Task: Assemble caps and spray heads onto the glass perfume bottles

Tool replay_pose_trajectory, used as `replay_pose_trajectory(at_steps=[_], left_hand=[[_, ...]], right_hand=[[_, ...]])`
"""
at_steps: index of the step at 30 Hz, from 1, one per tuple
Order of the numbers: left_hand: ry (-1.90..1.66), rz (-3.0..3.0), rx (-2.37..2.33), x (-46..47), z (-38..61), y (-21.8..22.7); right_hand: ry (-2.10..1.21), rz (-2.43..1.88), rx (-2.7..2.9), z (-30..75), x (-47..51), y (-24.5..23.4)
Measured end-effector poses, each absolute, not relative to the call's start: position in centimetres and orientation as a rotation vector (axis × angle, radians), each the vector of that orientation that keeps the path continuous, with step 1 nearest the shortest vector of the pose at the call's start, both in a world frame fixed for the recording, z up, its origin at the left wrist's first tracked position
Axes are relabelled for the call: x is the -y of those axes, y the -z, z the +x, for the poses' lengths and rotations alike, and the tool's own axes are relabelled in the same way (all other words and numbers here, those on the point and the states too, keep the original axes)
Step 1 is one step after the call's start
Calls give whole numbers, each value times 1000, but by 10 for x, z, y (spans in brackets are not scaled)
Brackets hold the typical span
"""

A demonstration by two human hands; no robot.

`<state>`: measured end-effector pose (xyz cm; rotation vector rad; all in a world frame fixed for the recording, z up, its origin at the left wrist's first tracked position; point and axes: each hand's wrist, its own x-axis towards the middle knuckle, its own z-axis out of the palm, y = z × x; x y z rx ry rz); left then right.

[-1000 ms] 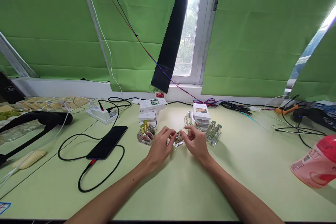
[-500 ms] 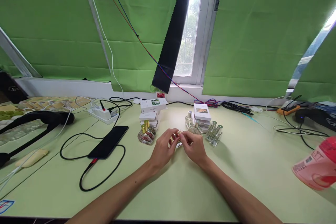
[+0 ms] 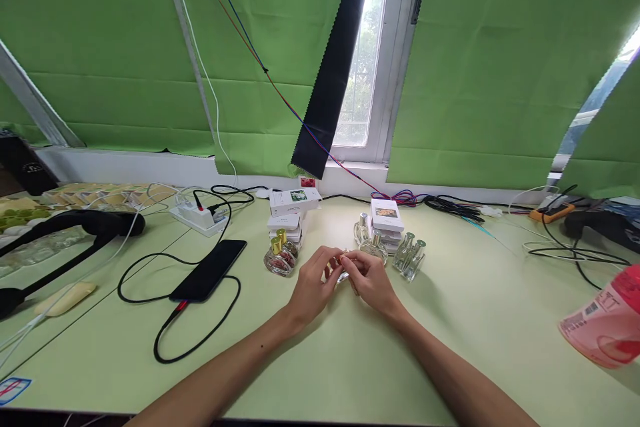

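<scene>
Between my two hands is a small clear glass perfume bottle (image 3: 343, 276), mostly covered by fingers. My left hand (image 3: 315, 283) is closed around its left side, thumb and fingertips drawn together. From the right, my right hand (image 3: 370, 281) pinches near the bottle's top, its fingertips meeting those of the left. To the left stand round perfume bottles with gold caps (image 3: 279, 261). Round clear bottles with silver caps (image 3: 373, 251) are just behind my right hand, and slim clear bottles (image 3: 412, 263) lean to its right.
White boxes are stacked behind the bottles, a left stack (image 3: 294, 200) and a right stack (image 3: 387, 215). Left of my arms lies a black phone (image 3: 209, 271) with a looped cable (image 3: 156, 340). A power strip (image 3: 195, 219) sits farther back. A pink container (image 3: 603, 320) stands far right.
My fingers have closed in further over the perfume bottle, hiding more of it. My right hand's lower fingers have curled down beside it. The view has shifted slightly.
</scene>
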<state>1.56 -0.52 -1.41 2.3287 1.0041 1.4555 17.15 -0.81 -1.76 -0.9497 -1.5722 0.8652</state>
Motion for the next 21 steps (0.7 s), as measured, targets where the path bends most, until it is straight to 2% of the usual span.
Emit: replay_pose_trajectory(at_steps=[6,15,21], left_hand=[[-1420,2332,-1019,4,15,17],[-1240,2297,-1285,2,16,18],[-1152,2208,-1321,-1,17,22]], right_hand=[[-903,-918,1543,171,9,17],[-414,-1046,1503,180,2,19],[-378,-1076,1526,182,-4,24]])
